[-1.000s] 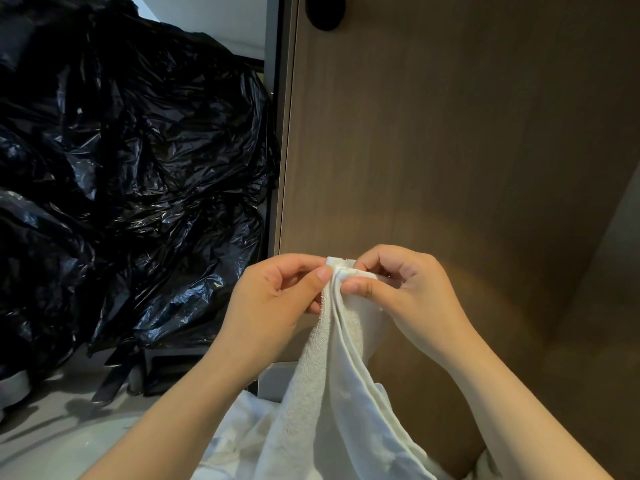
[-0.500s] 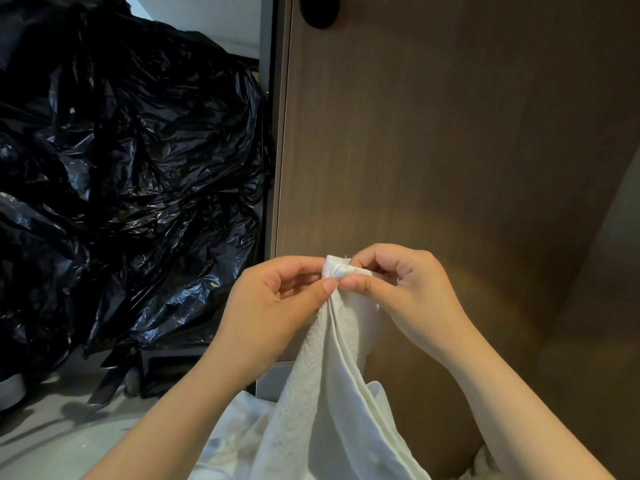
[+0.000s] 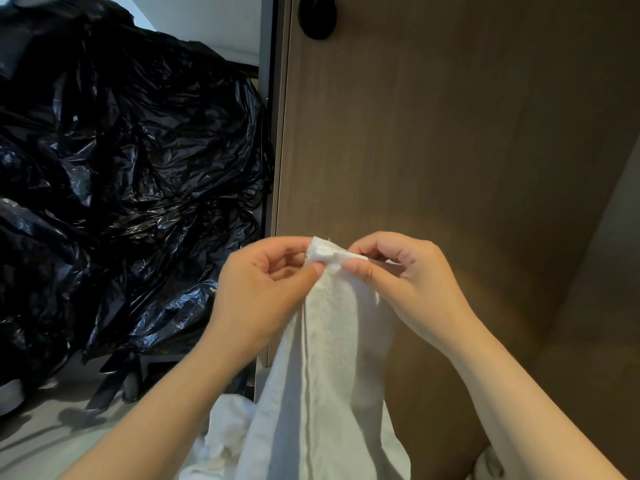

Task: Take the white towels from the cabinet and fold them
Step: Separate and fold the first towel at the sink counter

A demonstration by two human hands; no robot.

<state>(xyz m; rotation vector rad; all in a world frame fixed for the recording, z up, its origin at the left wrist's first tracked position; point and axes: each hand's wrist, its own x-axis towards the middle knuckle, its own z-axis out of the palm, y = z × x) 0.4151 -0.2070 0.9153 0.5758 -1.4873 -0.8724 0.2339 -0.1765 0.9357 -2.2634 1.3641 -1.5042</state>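
With left hand and right hand both pinching the white towel at its top corner (fingers clamped together), spread them evenly to square the edge.

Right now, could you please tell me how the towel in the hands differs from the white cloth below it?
The towel hangs in long drapes, pinched at its top corner by the left hand and right hand; the white cloth lies crumpled, with no hand on it. The towel shows a straight band running down it; the white cloth shows only rumpled folds. Both are white.
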